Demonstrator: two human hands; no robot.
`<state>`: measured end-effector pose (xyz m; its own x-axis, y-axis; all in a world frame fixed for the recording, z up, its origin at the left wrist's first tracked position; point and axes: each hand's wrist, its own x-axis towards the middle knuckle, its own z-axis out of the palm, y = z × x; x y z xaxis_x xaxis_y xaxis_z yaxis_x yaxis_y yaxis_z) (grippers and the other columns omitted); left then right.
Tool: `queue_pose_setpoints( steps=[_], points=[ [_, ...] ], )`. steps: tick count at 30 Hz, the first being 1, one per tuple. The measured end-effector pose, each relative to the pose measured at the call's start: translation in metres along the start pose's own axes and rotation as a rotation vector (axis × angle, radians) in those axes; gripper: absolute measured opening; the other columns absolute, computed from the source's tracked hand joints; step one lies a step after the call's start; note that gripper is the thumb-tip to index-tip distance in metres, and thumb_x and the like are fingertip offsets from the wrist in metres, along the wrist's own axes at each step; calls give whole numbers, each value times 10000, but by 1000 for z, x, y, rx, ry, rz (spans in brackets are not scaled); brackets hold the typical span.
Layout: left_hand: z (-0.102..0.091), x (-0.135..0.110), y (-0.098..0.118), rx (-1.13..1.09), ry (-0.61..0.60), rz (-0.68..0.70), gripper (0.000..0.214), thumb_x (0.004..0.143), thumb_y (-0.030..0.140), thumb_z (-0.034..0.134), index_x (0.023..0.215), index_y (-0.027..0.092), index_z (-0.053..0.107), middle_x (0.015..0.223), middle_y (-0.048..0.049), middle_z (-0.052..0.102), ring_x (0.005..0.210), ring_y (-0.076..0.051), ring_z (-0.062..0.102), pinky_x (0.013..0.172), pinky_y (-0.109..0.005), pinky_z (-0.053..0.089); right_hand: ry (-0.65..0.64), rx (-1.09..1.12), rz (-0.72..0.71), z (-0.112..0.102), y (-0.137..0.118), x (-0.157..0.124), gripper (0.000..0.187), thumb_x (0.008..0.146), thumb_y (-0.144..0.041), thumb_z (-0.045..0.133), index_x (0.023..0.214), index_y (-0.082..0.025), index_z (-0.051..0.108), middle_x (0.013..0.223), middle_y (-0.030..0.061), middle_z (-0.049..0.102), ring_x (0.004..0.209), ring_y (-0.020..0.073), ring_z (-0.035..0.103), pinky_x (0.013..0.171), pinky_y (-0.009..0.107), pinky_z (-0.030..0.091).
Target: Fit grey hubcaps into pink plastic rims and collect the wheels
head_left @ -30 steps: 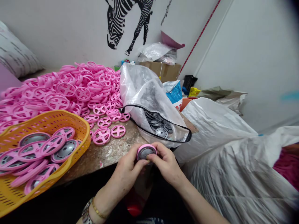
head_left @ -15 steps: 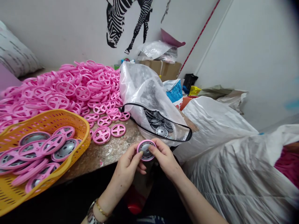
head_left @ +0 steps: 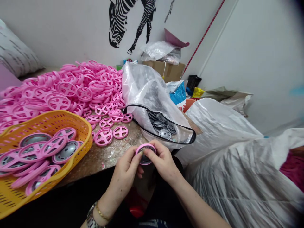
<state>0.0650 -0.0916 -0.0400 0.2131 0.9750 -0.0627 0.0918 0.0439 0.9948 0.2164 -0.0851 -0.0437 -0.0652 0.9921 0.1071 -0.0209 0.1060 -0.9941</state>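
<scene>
1. Fingers on our left hand (head_left: pixel 124 172) and right hand (head_left: pixel 162 163) are curled closed, gripping one pink wheel (head_left: pixel 144 160) by its rim from either side, with the fingertips meeting at its upper edge.
2. We hold that wheel in the air by the front edge of the table (head_left: pixel 125 142), tilted toward us, with a grey disc sitting inside its pink ring.
3. On our left wrist are a watch (head_left: pixel 91 220) and a gold bracelet (head_left: pixel 102 215).
4. Just ahead of our hands, a clear plastic bag (head_left: pixel 142 91) with a black-edged mouth holds a pile of silver discs (head_left: pixel 161 122).
5. To our left, an orange basket (head_left: pixel 71 115) holds pink rings, several fitted with silver discs.
6. Behind it, a big heap of pink rings (head_left: pixel 71 91) covers the table, and these show open spokes with no discs.
7. So far, we see only the few fitted wheels in the basket and the one in our hands; the heap is far larger, and the bag holds many more discs.
8. White sacks (head_left: pixel 225 164) fill the space to our right.
</scene>
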Motion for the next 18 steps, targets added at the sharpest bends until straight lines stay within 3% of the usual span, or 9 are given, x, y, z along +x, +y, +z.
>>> queue_pose_setpoints(
  steps=[4, 7, 9, 11, 14, 18],
  points=[
    [-3, 0, 6, -179, 168, 14, 239, 853, 404, 655, 951, 187, 637, 564, 40, 605, 440, -129, 575, 391, -206, 492, -47, 30, -72, 12, -10, 8, 276, 942, -428, 558, 894, -168, 637, 788, -4, 593, 742, 129, 543, 702, 244, 434],
    [-13, 3, 29, -509, 386, 72, 164, 841, 331, 687, 895, 191, 620, 645, 34, 668, 450, -118, 595, 409, -210, 522, -108, 147, -86, 19, -10, 24, 433, 1001, -525, 382, 1036, -169, 625, 829, 31, 649, 749, 149, 613, 707, 273, 482],
    [-27, 5, 50, -709, 531, 146, 92, 900, 260, 627, 865, 175, 622, 677, 29, 683, 487, -92, 605, 462, -181, 538, -108, 105, -108, 24, -5, 38, 405, 1003, -502, 388, 1059, -173, 617, 832, 34, 666, 759, 158, 639, 722, 285, 505],
    [-43, 3, 71, -899, 608, 222, 209, 978, 304, 528, 883, 152, 635, 677, 23, 680, 545, -70, 620, 502, -135, 536, -88, -132, -202, 29, 1, 51, 261, 979, -394, 495, 1029, -181, 636, 892, 36, 679, 846, 165, 647, 802, 291, 504],
    [-60, -3, 86, -1060, 585, 286, 367, 952, 476, 538, 902, 125, 632, 721, 11, 682, 581, -66, 627, 505, -124, 540, -132, -663, -325, 40, 9, 66, 176, 938, -242, 579, 1090, -194, 653, 1053, 59, 671, 987, 186, 628, 889, 298, 474],
    [-58, -5, 74, -943, 557, 195, 318, 913, 444, 609, 936, 132, 665, 754, -10, 686, 605, -102, 647, 509, -162, 562, -210, -1208, -345, 57, 13, 78, 167, 957, -238, 542, 1076, -208, 656, 1096, 77, 638, 974, 220, 622, 774, 313, 474]
  ],
)
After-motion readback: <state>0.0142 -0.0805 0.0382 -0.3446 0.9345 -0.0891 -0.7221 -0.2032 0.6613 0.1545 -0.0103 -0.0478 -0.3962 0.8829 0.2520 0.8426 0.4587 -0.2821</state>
